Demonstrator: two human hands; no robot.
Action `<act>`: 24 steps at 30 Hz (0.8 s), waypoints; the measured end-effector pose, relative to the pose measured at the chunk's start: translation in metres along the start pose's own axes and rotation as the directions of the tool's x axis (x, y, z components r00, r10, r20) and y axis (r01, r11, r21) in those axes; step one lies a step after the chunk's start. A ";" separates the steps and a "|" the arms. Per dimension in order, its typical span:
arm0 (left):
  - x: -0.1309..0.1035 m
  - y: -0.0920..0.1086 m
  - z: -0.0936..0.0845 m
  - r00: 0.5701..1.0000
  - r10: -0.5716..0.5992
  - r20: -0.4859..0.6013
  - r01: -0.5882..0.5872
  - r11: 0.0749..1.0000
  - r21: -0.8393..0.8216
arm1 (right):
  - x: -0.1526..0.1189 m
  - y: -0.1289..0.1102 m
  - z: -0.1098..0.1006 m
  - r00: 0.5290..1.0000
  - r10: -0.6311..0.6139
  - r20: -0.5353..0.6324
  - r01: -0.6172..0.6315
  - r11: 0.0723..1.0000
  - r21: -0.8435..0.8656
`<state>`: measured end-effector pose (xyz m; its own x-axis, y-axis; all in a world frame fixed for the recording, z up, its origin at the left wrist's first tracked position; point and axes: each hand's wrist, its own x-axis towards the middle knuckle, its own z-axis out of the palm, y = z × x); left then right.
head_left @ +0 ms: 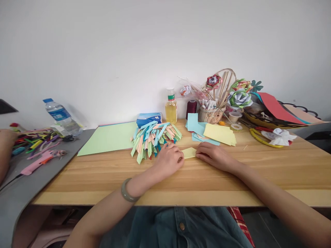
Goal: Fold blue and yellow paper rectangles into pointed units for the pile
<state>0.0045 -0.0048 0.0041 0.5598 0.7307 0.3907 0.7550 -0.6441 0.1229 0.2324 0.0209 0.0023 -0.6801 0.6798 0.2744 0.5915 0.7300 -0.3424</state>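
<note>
A small piece of yellow paper [189, 153], its upper edge pointed as if folded, lies on the wooden table between my hands. My left hand [170, 157] is closed on its left end, fingers curled. At the right end, the fingertips of my right hand [212, 155] press together on the paper. Just beyond my left hand spreads a pile of folded paper strips [150, 137] in green, blue, peach and other colours. Past my right hand lie a stack of yellow paper rectangles [219, 133] and some light blue paper rectangles [192, 121].
A large green sheet [108, 138] lies left of a blue tissue pack [148, 119]. Behind stand a bottle of yellow liquid [171, 109], a dark thread spool [191, 109] and a basket [210, 115] with paper flowers. A pink glue gun [38, 163] rests on the grey table, near another person's arm [6, 151].
</note>
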 end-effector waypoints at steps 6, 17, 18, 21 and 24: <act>0.004 0.003 -0.006 0.975 -0.208 0.074 0.217 0.964 -0.155 | 0.001 0.006 0.001 0.998 0.058 0.021 -0.061 0.980 0.190; 0.006 0.002 -0.002 0.921 -0.360 0.146 0.387 0.888 -0.250 | 0.009 0.000 0.008 0.968 0.250 0.016 -0.247 0.943 0.223; 0.006 0.002 -0.001 0.919 -0.366 0.144 0.391 0.888 -0.243 | 0.010 -0.001 0.008 0.967 0.256 0.014 -0.253 0.944 0.212; 0.008 0.003 0.001 0.921 -0.369 0.126 0.388 0.897 -0.211 | 0.012 -0.002 0.010 0.961 0.275 0.003 -0.271 0.947 0.174; 0.009 0.005 0.003 0.929 -0.355 0.102 0.368 0.913 -0.174 | 0.013 -0.004 0.010 0.955 0.295 -0.006 -0.291 0.946 0.145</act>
<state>0.0143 -0.0005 0.0050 0.2870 0.9307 0.2267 0.8362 -0.3589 0.4146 0.2167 0.0256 -0.0022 -0.4722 0.8655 0.1668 0.6948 0.4819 -0.5339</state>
